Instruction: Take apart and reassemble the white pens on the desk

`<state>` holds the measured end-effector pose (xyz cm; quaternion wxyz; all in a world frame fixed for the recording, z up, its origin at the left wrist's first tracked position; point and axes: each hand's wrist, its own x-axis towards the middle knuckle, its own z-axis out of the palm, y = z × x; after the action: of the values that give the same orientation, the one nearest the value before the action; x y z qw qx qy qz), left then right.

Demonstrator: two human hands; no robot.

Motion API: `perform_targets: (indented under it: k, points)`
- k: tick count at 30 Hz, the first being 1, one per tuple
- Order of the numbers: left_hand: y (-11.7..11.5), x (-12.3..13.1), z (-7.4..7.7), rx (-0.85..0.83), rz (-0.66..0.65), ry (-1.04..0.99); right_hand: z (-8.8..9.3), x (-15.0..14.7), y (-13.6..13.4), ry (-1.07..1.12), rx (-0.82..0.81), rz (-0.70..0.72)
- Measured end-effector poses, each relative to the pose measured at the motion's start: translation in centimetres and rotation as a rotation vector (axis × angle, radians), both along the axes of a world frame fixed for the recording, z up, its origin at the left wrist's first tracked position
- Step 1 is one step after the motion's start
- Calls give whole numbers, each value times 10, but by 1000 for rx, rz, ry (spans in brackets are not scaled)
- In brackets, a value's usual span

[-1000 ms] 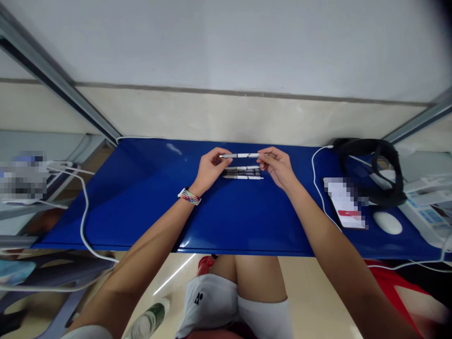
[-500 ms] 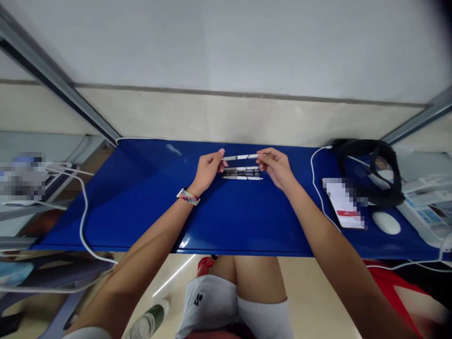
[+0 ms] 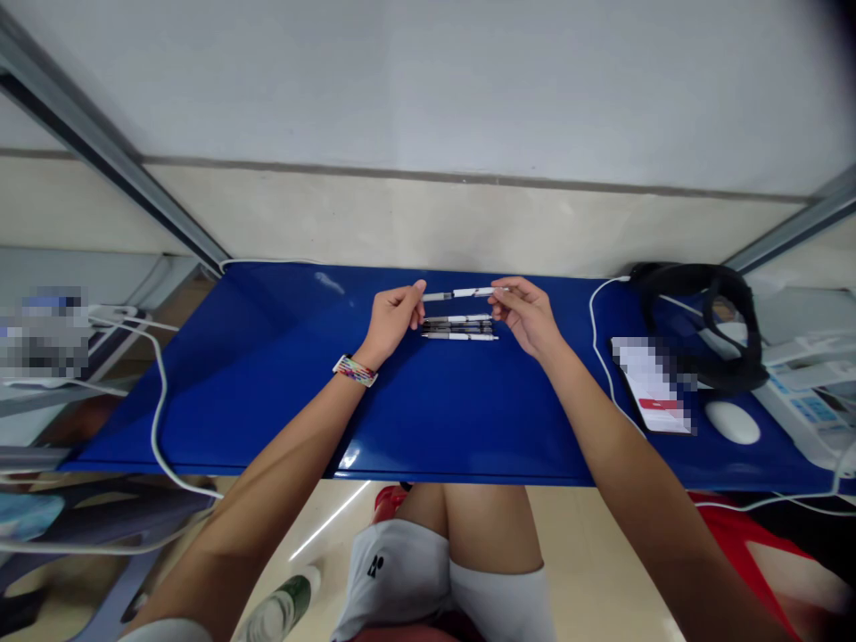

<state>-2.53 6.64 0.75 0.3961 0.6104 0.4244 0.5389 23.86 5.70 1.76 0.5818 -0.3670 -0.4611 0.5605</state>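
Above the blue table [image 3: 428, 401], a slim pen stretches level between my two hands. My left hand [image 3: 396, 316] pinches the pen's greyish left section [image 3: 438, 296] between thumb and fingers. On the other end, my right hand [image 3: 525, 312] is closed on the white barrel [image 3: 473, 292] with dark marks. The two sections look slightly parted near the middle, though the gap is too small to be sure. Just below the hands, several similar pens [image 3: 460, 337] lie side by side on the table.
To the right are a phone [image 3: 652, 388], a white mouse [image 3: 732, 422], a black strap-like headgear [image 3: 742, 312] and a white box [image 3: 816, 392]. A white cable [image 3: 160, 401] hangs over the left side. A bottle [image 3: 284, 606] is on the floor.
My right hand has shifted slightly right with the white barrel. The pen spans a longer stretch, with a dark break near its middle. The pens on the table have not moved.
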Motion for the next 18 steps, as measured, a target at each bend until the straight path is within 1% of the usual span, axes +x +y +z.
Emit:
perform_targets:
  k: [3, 8, 13, 18]
  points:
    - [3, 0, -2, -25, 25, -50, 1, 3, 1, 31, -26, -11]
    - [5, -1, -4, -63, 12, -160, 0, 8, 7, 89, -68, -57]
    - [6, -2, -5, -30, 27, -198, 0, 11, 10, 101, -91, -98]
    - [6, -2, -5, -43, 25, -191, -2, 12, 9, 48, -61, -157]
